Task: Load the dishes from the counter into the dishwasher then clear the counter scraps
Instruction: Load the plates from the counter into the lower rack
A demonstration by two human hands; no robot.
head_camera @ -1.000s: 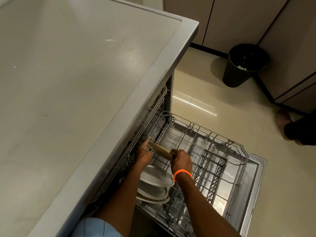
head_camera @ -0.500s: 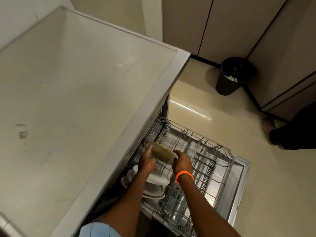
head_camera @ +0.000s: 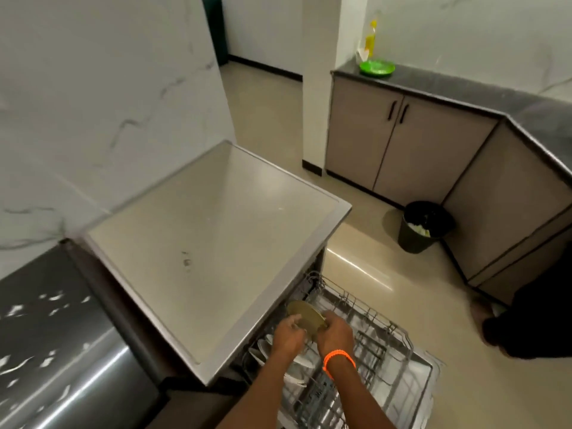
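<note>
Slotting olive plate (head_camera: pixel 306 315) into dishwasher rack (head_camera: pixel 387 345): rim gripped by left hand (head_camera: pixel 289 337) and right hand (head_camera: pixel 335 334), white plates (head_camera: pixel 263 351) just beside. Best kept upright, eased between tines. Green plate (head_camera: pixel 377 67) left on far counter (head_camera: pixel 464 88).

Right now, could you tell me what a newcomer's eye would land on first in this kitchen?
First the two hands, left hand and right hand, low in the middle, holding an olive plate on edge over the pulled-out rack, with white plates racked just under the left hand. Next the orange wristband on the right wrist, then the green plate on the far counter and the black bin on the floor below.
</note>
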